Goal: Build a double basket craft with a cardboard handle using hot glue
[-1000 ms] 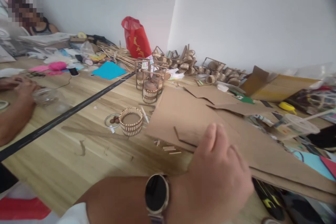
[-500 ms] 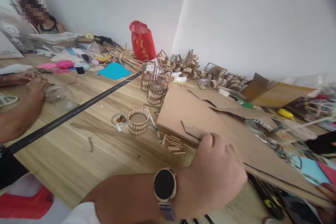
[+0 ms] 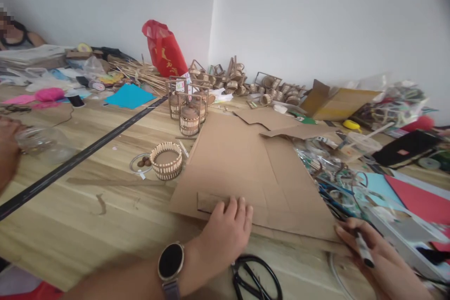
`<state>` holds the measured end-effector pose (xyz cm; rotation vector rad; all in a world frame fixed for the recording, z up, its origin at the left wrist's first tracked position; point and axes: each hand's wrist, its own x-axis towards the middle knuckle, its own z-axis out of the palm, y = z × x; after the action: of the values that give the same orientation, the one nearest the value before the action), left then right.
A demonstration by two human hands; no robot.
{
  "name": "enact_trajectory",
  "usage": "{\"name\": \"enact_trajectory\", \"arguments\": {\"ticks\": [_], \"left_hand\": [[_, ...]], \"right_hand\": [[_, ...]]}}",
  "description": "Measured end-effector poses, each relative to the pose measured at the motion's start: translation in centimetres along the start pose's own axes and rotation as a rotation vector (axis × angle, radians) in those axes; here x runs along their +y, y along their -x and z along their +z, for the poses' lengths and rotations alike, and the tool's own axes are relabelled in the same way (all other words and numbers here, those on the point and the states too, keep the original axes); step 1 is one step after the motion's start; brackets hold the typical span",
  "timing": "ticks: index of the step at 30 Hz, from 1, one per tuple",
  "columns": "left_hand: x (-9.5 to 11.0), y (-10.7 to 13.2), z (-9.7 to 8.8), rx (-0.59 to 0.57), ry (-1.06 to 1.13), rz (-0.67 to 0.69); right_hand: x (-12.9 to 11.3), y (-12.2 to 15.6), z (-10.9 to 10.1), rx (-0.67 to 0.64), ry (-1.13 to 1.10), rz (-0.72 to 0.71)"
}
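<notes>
A large brown cardboard sheet (image 3: 239, 159) lies tilted across the table in front of me. My left hand (image 3: 230, 225), with a watch on the wrist, grips its near edge. Its fingers rest on top, over a small cardboard strip (image 3: 209, 201); the thumb is hidden. At the near right corner, my right hand (image 3: 379, 258) pinches the sheet and also holds a black-and-white marker (image 3: 363, 249). Black-handled scissors (image 3: 256, 279) lie just below the sheet. Left of it stands a small round basket of wooden sticks (image 3: 166, 161).
Small lidded baskets with handles (image 3: 190, 119) stand beyond the sheet, near a red bag (image 3: 165, 49). An open carton (image 3: 341, 101) and tangled craft materials (image 3: 337, 178) are at the right. A co-worker's hand (image 3: 9, 145) is beside a clear jar (image 3: 42, 143) at the left.
The sheet has come left and nearer with both hands, now covering the loose sticks. My right hand and its marker have come into fuller view. The camera has turned right.
</notes>
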<state>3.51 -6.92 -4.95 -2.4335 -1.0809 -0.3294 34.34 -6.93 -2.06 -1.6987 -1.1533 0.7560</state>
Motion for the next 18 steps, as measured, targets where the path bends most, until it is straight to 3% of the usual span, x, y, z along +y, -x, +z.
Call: {"name": "enact_trajectory", "arguments": {"ticks": [3,7,10,14,18], "left_hand": [[-0.9,0.7,0.9,-0.026,-0.009,-0.001],[-2.0,1.6,2.0,-0.093,-0.020,0.033],[-2.3,1.9,2.5,-0.135,-0.039,0.071],[-2.5,2.1,2.3,-0.126,-0.058,0.091],[-2.7,2.2,2.0,-0.092,-0.055,0.057]], "right_hand": [[1.2,0.5,1.7,-0.064,-0.088,0.079],[3.1,1.1,3.0,-0.119,-0.050,0.008],[3.6,0.9,2.6,-0.111,0.162,-0.134],[2.9,-1.1,1.1,0.005,0.535,-0.449],[2.1,-5.1,0.6,-0.082,0.530,-0.590]]}}
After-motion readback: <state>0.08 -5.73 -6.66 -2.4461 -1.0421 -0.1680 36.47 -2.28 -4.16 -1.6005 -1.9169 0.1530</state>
